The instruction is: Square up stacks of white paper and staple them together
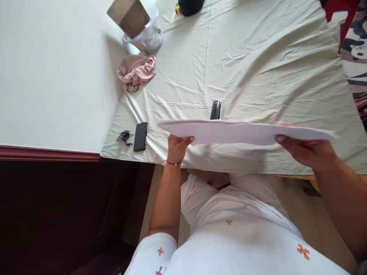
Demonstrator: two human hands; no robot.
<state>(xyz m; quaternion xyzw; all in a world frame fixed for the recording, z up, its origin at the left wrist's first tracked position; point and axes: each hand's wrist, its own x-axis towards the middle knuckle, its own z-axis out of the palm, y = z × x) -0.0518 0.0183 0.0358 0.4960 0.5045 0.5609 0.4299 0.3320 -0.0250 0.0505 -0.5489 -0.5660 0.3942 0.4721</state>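
The left hand [177, 147] grips the left end of a flat stack of white paper [243, 131], fingers curled under it and the thumb on its edge; a red thread bracelet [172, 162] circles that wrist. The right hand [308, 149] holds the right end, thumb on the near edge and fingers underneath. The paper is held level in the air, just above the near edge of a bed [258, 68], and is seen nearly edge-on.

Right behind the paper a dark stapler [215, 110] lies on the sheet. To the left, near the bed's corner, a black phone [140, 136] lies flat with a small bunch of keys [124, 136] just beside it.

Farther back along the left edge sits a crumpled pink cloth [136, 71], and beyond it a clear plastic container [149, 38] with a brown cardboard box [129, 16] resting in it at a tilt. A black object [189, 6] with a yellow spot lies at the far edge.

The bed is covered by a pale, creased sheet. A plain cream wall [51, 72] with a dark red border runs along the left. A patterned cloth [354, 49] shows at the right. The person wears white clothing with small orange crosses. No writing can be read.
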